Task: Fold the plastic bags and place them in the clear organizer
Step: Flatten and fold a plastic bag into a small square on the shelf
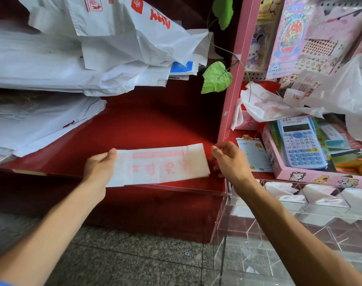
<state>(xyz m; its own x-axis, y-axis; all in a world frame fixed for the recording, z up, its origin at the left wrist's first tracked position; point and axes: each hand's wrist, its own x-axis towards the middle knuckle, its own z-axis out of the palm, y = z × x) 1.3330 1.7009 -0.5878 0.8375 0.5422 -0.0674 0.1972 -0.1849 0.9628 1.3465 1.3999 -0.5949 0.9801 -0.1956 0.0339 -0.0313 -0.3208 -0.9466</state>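
The folded bag (159, 165) lies flat as a long strip on the red surface (155, 120), white with pink print showing through. The left hand (99, 168) holds its left end, thumb on top, fingers tucked under the edge. The right hand (227, 159) hovers just off the right end, fingers loosely spread and gripping nothing. The clear organizer (227, 205) stands to the right (several folded bags (318, 195) already sit in its top compartments). A heap of loose bags (72, 58) sprawls behind, a calculator (302, 143) nearby.
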